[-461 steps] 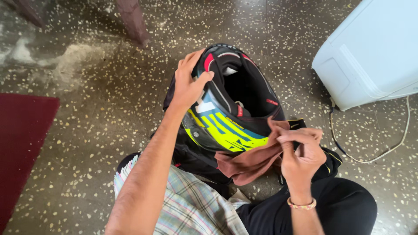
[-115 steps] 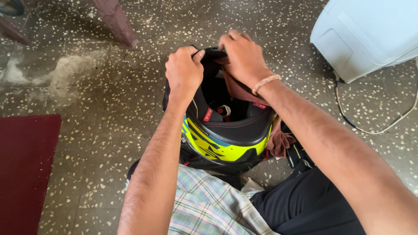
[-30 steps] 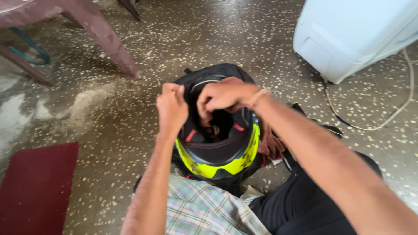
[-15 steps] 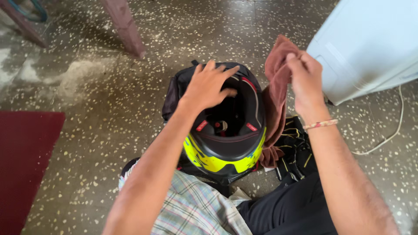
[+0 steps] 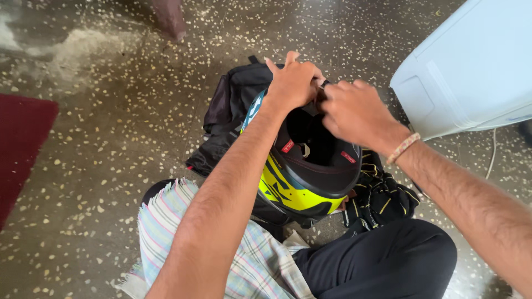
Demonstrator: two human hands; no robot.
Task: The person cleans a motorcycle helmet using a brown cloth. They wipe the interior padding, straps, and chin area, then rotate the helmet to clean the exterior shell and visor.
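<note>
Head view, looking down at a seated person. A motorcycle helmet, black with a fluorescent yellow-green lower shell, stands on the speckled terrazzo floor just in front of the person's knees, opening upward, so that the dark padded lining and small red tabs inside are exposed. The left hand is at the far rim of the opening, fingers curled over the edge and clenched on the helmet; the forearm runs diagonally across the middle of the view. The right hand comes in from the right, fingers bent at the same far rim and touching the left hand; whether it grips the rim or something small there cannot be told, since the fingertips are hidden. A beaded bracelet circles the right wrist. Behind and to the left of the helmet lies a black bag, touching it. To the right of the helmet, against the person's leg, lies a pair of black gloves with yellow trim. A pale checked cloth covers the left thigh; the right leg is in black trousers. A light-blue plastic appliance occupies the upper right corner, and a dark red mat the left edge.
</note>
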